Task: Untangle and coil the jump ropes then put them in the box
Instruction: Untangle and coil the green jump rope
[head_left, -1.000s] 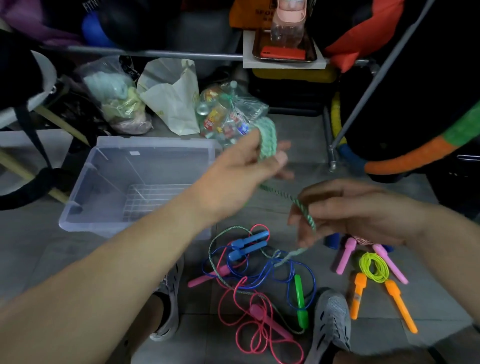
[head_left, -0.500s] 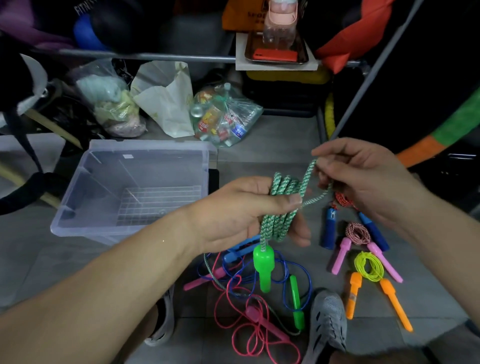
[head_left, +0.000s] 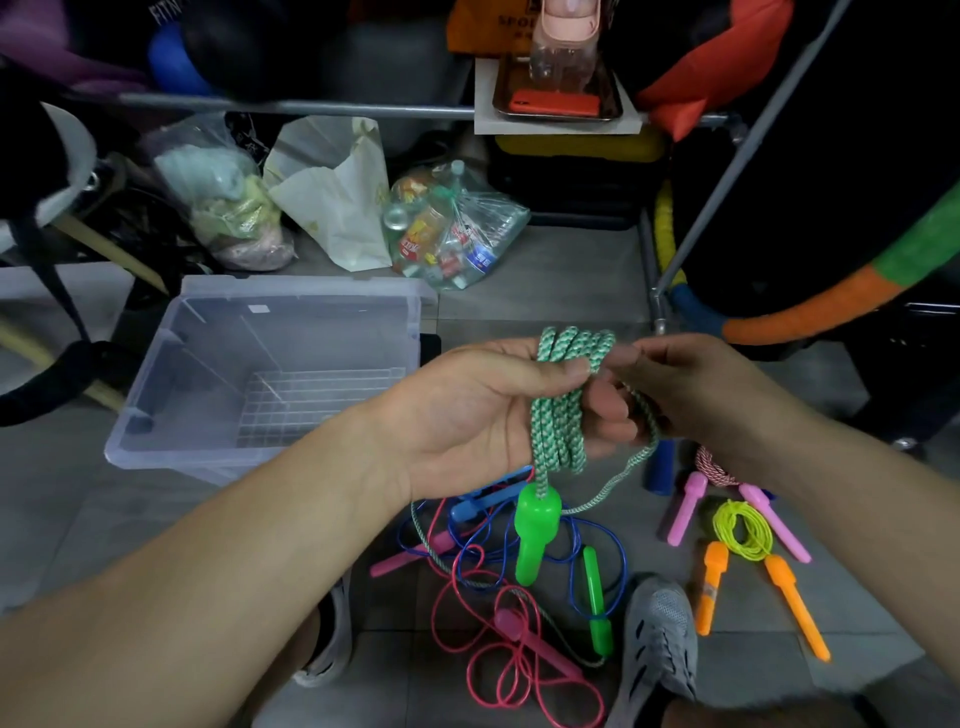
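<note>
My left hand (head_left: 483, 410) grips a bundle of loops of the green-and-white braided jump rope (head_left: 558, 410), thumb pressed on top. One green handle (head_left: 535, 525) dangles below the bundle. My right hand (head_left: 696, 395) pinches the rope's free strand just right of the loops; that strand trails down to the floor. On the floor below lies a tangle of blue rope (head_left: 613, 551) and pink rope (head_left: 498, 660) with the second green handle (head_left: 597, 608). The clear plastic box (head_left: 208, 332) stands open to the left.
Coiled ropes lie on the floor at right: a yellow one with orange handles (head_left: 743, 530) and a red-white one with pink handles (head_left: 685, 506). My shoes (head_left: 660, 639) flank the tangle. Plastic bags (head_left: 452, 228) and a metal rack leg (head_left: 727, 171) stand behind.
My left hand dropped from above the box to mid-view with the coil. My right hand wound more rope on and now sits close beside the bundle.
</note>
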